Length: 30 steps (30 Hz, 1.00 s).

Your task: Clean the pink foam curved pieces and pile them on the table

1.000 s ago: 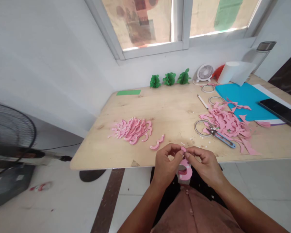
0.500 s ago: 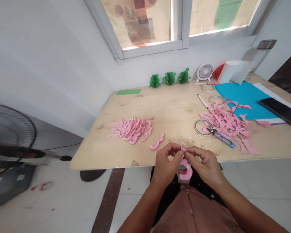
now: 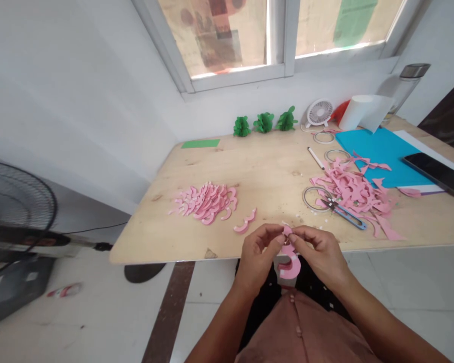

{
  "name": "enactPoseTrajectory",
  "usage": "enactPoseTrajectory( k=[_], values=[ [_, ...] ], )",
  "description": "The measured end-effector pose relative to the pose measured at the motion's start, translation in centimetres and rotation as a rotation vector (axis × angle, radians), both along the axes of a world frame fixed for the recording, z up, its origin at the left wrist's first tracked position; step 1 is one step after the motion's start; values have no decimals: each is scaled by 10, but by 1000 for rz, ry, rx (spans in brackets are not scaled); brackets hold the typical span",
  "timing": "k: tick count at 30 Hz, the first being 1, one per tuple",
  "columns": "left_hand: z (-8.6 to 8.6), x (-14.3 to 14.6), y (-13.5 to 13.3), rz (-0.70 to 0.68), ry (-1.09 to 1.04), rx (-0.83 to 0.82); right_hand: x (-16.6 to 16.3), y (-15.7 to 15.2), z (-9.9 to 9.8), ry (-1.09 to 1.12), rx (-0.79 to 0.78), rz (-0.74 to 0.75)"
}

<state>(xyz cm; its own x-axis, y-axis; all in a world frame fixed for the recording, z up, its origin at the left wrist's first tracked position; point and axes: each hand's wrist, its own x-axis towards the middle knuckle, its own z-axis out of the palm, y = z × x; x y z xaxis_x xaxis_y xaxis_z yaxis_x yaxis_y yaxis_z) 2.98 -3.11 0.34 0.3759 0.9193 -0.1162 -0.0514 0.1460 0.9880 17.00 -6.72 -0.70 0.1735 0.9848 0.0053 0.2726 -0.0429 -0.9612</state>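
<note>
Between my two hands, over the table's front edge, hangs a curved pink paper piece (image 3: 293, 266) with small white patches. My left hand (image 3: 260, 254) pinches its upper end from the left, thumb and fingers together. From the other side my right hand (image 3: 318, 252) pinches the same end. The lower curl dangles free in front of my lap. Just left of my hands, a wavy pink strip (image 3: 245, 222) lies on the table. Farther left is a heap of similar curved pink pieces (image 3: 208, 201).
Blue-handled snips (image 3: 346, 214) lie beside tape rolls (image 3: 317, 198) and a pile of pink scraps (image 3: 359, 189). Behind them are a blue sheet (image 3: 378, 146), a phone (image 3: 437, 170) and a marker (image 3: 316, 158). Green paper shapes (image 3: 265, 122) and a small fan (image 3: 320, 112) stand along the wall.
My fingertips have shifted slightly at the top of the pink piece, and more of its upper end shows between them. The table items stay put.
</note>
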Motion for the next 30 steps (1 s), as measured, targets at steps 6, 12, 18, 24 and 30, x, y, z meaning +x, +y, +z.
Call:
enactPoseTrajectory(
  k=[6, 12, 18, 24, 30],
  values=[
    [-9, -4, -7, 29, -127, -285, -1, 1, -2, 14, -3, -58],
    [-9, -2, -9, 44, -154, -336, -3, 0, 2, -80, 58, -66],
    [-8, -3, -8, 45, -166, -307, -2, 0, 1, -38, 44, -47],
    [-6, -6, -7, 143, -163, -207, 2, -1, -2, 66, 67, -11],
    [-8, -6, -12, 272, -3, 27, -4, -14, 7, -289, 287, -79]
  ],
)
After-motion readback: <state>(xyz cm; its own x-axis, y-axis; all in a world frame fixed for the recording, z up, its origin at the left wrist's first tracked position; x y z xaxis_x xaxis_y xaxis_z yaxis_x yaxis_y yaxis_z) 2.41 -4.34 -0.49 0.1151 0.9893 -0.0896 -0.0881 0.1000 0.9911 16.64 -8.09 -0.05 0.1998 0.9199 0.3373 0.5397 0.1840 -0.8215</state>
